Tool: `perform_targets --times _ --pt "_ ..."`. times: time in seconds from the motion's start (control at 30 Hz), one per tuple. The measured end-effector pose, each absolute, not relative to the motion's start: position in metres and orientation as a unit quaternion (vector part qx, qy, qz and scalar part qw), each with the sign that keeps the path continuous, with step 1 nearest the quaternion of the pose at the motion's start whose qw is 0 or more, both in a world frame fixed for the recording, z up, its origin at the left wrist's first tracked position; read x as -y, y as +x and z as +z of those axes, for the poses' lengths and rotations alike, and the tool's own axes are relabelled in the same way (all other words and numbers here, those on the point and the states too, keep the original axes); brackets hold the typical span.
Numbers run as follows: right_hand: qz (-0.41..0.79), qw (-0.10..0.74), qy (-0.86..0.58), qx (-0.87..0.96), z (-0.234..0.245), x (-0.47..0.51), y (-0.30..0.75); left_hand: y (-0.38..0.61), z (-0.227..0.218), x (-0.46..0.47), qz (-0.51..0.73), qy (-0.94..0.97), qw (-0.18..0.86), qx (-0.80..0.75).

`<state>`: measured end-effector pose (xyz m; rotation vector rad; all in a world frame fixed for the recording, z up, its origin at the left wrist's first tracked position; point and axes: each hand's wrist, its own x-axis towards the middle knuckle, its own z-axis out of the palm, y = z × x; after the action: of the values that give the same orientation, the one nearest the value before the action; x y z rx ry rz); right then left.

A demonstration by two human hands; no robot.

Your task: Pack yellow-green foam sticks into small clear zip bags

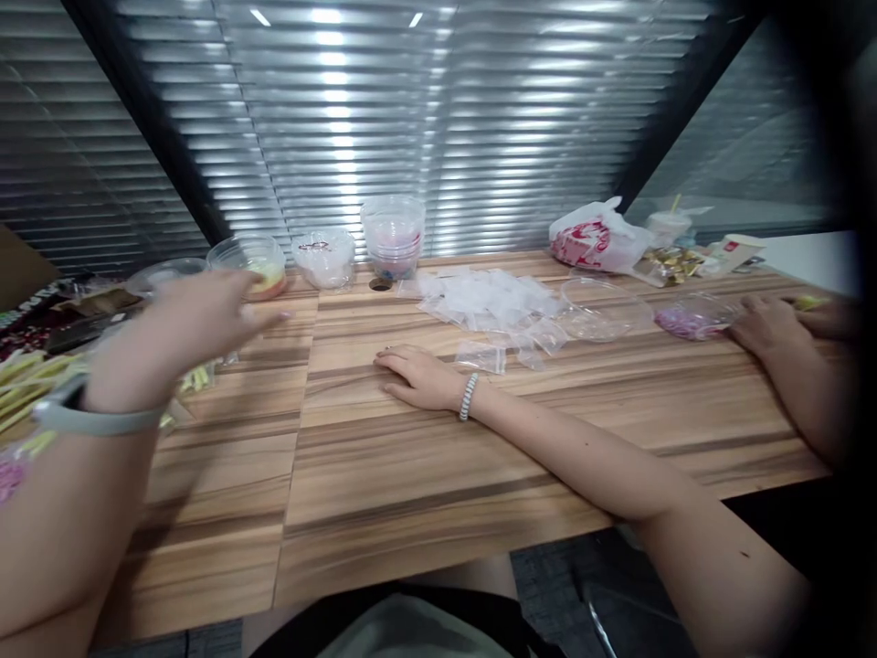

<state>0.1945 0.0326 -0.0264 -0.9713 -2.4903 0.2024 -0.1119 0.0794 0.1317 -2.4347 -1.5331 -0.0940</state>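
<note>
My left hand, smeared by motion, hovers over the left side of the table with its thumb stretched out apart from the fingers. Its fingertips overlap the front of a clear round tub that has yellow and orange pieces in it. Nothing shows between thumb and fingers; part of the hand's underside is hidden. My right hand lies palm down and open on the wooden table. Just beyond it, a small clear zip bag lies before a heap of similar bags.
Behind stand a plastic-wrapped bundle and stacked clear tubs. Yellow strips lie at left. At right are a clear tub, a white-and-red carrier bag, and another person's hands by a bag of purple pieces.
</note>
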Motion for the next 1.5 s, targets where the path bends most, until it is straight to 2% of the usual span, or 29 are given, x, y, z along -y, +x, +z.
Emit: perform_targets --times 0.07,0.2,0.3,0.4,0.5,0.67,0.77,0.93,1.37,1.5 --pt "0.068 0.227 -0.358 0.903 -0.027 -0.031 0.193 -0.073 0.124 -0.051 -0.026 -0.879 0.103 0.464" --pt "0.049 0.233 -0.365 0.900 -0.030 -0.026 0.190 -0.030 0.105 0.005 0.047 -0.939 -0.084 0.330" --pt "0.005 0.226 -0.355 0.907 -0.026 -0.023 0.193 -0.011 0.078 0.039 -0.030 -0.969 -0.076 0.233" --pt "-0.030 0.174 -0.362 0.915 -0.006 -0.025 0.211 0.003 0.042 0.055 -0.016 -0.983 -0.114 0.141" --pt "-0.016 0.116 -0.445 0.888 0.023 -0.031 0.246 0.009 0.015 0.052 -0.057 -0.987 -0.123 0.083" --pt "0.026 -0.042 -0.562 0.825 0.056 -0.039 0.303 0.010 0.007 0.039 -0.092 -0.969 -0.217 0.075" --pt "0.050 -0.134 -0.592 0.793 0.061 -0.039 0.313 0.010 0.012 0.038 -0.083 -0.966 -0.238 0.067" --pt "0.061 -0.213 -0.614 0.758 0.061 -0.038 0.303 0.009 0.016 0.039 -0.064 -0.967 -0.234 0.075" --pt "0.084 -0.252 -0.600 0.755 0.059 -0.044 0.299 0.010 0.012 0.037 -0.090 -0.968 -0.228 0.046" --pt "0.104 -0.235 -0.587 0.768 0.056 -0.043 0.300 0.010 0.013 0.036 -0.085 -0.967 -0.233 0.052"
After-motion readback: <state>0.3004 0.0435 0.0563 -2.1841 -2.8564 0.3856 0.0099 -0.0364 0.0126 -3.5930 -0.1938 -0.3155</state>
